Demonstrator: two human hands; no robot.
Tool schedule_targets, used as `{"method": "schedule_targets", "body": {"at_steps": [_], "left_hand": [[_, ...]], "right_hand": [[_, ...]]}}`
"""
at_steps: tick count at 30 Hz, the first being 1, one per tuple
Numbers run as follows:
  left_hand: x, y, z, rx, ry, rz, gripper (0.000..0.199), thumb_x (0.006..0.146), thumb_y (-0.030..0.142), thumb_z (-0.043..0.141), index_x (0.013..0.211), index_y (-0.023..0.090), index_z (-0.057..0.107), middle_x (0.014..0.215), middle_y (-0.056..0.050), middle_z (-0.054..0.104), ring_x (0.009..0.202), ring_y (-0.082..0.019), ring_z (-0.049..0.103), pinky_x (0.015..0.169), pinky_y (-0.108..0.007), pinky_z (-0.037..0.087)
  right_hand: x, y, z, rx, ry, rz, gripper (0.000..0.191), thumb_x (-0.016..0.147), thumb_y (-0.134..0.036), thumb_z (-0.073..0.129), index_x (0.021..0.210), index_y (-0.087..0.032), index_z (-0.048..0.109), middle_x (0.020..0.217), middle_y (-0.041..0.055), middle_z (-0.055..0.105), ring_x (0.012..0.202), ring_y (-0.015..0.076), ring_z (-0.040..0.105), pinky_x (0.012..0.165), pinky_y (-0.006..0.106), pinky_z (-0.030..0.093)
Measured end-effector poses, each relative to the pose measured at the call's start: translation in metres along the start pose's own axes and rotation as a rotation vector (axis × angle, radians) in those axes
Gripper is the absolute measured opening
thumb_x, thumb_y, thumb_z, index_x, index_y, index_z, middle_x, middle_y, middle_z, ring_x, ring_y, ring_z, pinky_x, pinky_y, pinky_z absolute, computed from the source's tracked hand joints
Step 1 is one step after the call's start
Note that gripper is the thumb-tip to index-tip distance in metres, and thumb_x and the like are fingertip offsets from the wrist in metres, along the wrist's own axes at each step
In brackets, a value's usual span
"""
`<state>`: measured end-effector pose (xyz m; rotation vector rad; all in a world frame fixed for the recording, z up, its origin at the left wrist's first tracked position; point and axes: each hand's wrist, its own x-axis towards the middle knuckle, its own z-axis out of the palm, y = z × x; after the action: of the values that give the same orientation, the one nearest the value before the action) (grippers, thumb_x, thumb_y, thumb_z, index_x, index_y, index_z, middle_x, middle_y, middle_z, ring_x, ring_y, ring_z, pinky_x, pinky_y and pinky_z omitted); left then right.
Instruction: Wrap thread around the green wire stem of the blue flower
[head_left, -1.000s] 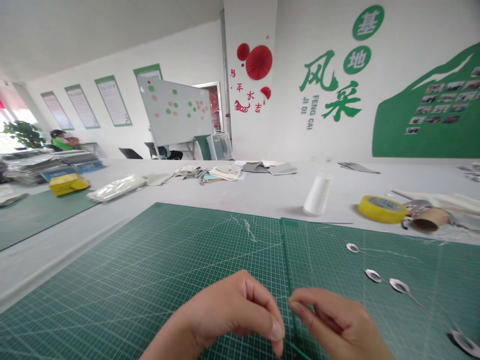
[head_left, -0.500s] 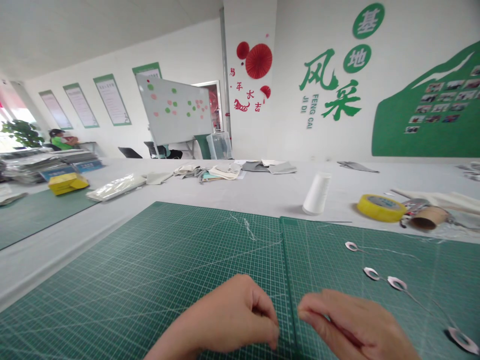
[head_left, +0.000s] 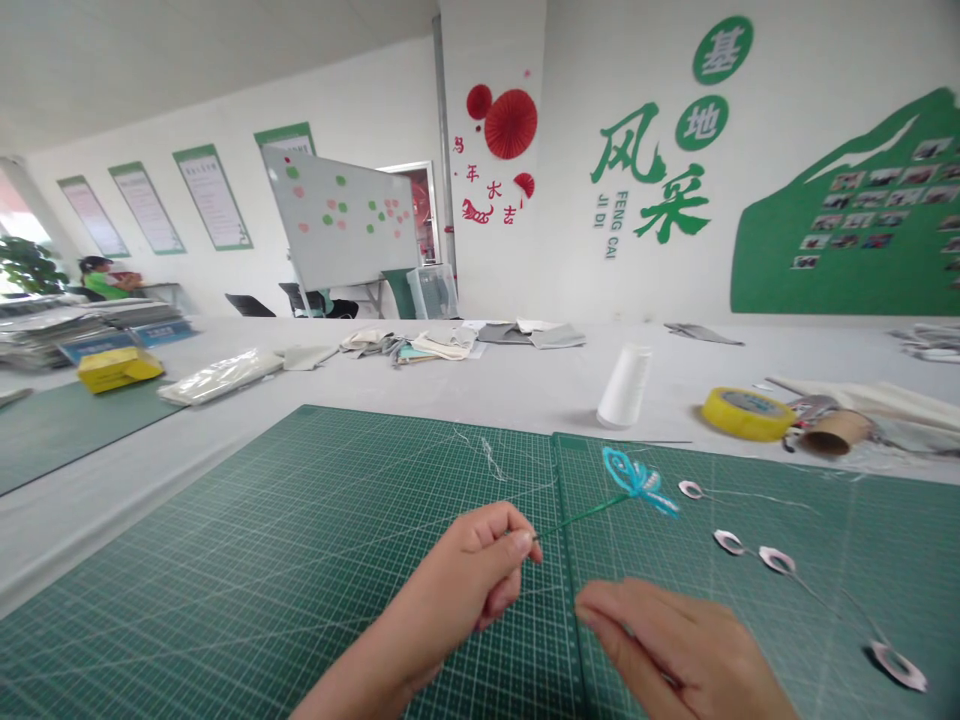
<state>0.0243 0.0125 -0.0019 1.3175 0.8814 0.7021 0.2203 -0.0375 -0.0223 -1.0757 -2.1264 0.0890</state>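
Observation:
Between the thumb and fingers of my left hand (head_left: 487, 570) is the end of a thin green stem. It slants up to the right and carries a blue looped ornament (head_left: 637, 480) that looks like a flower or a butterfly. My right hand (head_left: 675, 645) is closed in a pinch just to the right, its thumb and fingertips pressed together; whatever they may hold is too small or hidden. Both hands are above green gridded cutting mats (head_left: 360, 530). Several small pinkish-white rings (head_left: 777, 560) with threads lie on the right mat, beyond my right hand.
A white thread cone (head_left: 626, 387) stands behind the mats. To its right are a yellow tape roll (head_left: 748, 414) and a cardboard tube (head_left: 836, 432). Loose thread (head_left: 491, 458) lies on the left mat. Fabric pieces (head_left: 442, 344) and a yellow box (head_left: 120, 369) sit farther back.
My left hand has turned and risen a little, bringing the blue ornament on its green stem into sight. My right hand keeps its pinch, shifted slightly left in view.

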Motion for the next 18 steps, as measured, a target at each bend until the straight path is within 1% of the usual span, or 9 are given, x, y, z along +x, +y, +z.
{"method": "schedule_targets", "body": {"at_steps": [4,8,10,12,15,18], "left_hand": [[-0.001,-0.002,0.001,-0.154,-0.058,-0.010,0.016,0.092,0.031,0.045,0.083,0.019,0.050,0.046,0.009,0.042,0.038,-0.007,0.027,0.039,-0.019,0.022],[-0.001,-0.002,0.001,-0.272,-0.098,-0.043,0.016,0.090,0.030,0.051,0.081,0.018,0.050,0.058,0.006,0.049,0.045,-0.006,0.033,0.045,-0.018,0.028],[-0.001,-0.002,0.000,-0.286,-0.107,-0.019,0.017,0.089,0.029,0.054,0.079,0.016,0.052,0.063,0.004,0.050,0.050,-0.006,0.037,0.051,-0.019,0.030],[0.000,-0.003,0.000,-0.273,-0.110,0.003,0.018,0.089,0.029,0.055,0.077,0.015,0.053,0.063,0.004,0.048,0.053,-0.007,0.038,0.054,-0.020,0.031],[0.000,-0.004,0.001,-0.267,-0.119,0.010,0.022,0.090,0.031,0.054,0.076,0.014,0.053,0.061,0.004,0.045,0.054,-0.008,0.038,0.055,-0.022,0.029],[0.000,-0.005,0.003,-0.330,-0.142,0.004,0.022,0.090,0.031,0.054,0.076,0.014,0.053,0.062,0.004,0.045,0.054,-0.008,0.037,0.056,-0.023,0.028]], "right_hand": [[-0.003,0.007,0.000,-0.005,-0.001,0.063,0.026,0.097,-0.027,0.045,0.082,-0.023,0.067,0.066,-0.0007,0.069,0.055,0.0142,0.066,0.053,0.022,0.053],[-0.006,0.011,0.002,0.017,-0.030,0.088,0.021,0.096,-0.022,0.046,0.085,-0.024,0.064,0.070,-0.0020,0.069,0.059,0.0136,0.066,0.055,0.023,0.052],[-0.006,0.011,0.003,0.030,-0.025,0.095,0.018,0.095,-0.020,0.047,0.088,-0.024,0.064,0.072,-0.0030,0.070,0.061,0.0128,0.067,0.056,0.022,0.052],[-0.006,0.011,0.003,0.045,-0.012,0.109,0.017,0.094,-0.019,0.048,0.089,-0.025,0.063,0.073,-0.0040,0.070,0.062,0.0120,0.067,0.058,0.021,0.052],[-0.006,0.012,0.003,0.056,0.011,0.127,0.016,0.094,-0.020,0.050,0.089,-0.026,0.064,0.075,-0.0047,0.071,0.064,0.0117,0.069,0.060,0.020,0.052],[-0.006,0.012,0.003,0.057,0.010,0.138,0.017,0.093,-0.021,0.050,0.088,-0.026,0.064,0.073,-0.0049,0.071,0.063,0.0120,0.068,0.059,0.020,0.052]]}}
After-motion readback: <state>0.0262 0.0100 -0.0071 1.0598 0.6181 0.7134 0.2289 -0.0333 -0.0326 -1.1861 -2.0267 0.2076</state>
